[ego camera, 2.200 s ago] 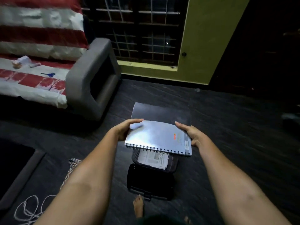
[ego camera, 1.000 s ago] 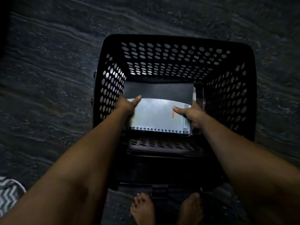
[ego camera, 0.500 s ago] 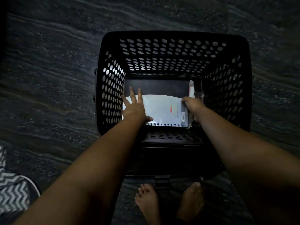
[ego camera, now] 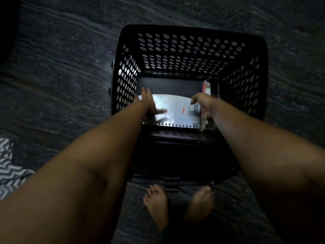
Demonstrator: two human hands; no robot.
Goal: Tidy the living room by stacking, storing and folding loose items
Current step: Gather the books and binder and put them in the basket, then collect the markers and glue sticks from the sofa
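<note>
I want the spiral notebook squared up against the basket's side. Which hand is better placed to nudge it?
Probably the left hand: it lies flat on the spiral notebook inside the basket. The right hand is curled at its edge.

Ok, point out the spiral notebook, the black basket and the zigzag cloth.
spiral notebook (ego camera: 177, 110), head view, middle of its pale cover.
black basket (ego camera: 190, 48), head view, perforated far wall.
zigzag cloth (ego camera: 10, 171), head view, striped surface.

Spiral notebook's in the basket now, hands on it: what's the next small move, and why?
Probably lift both hands straight up and out. The spiral notebook already lies flat inside the black basket on top of a dark book. The left hand rests on it with straight fingers, and the right hand sits at its right edge; its grip is blurred. Nothing seems left to place.
</note>
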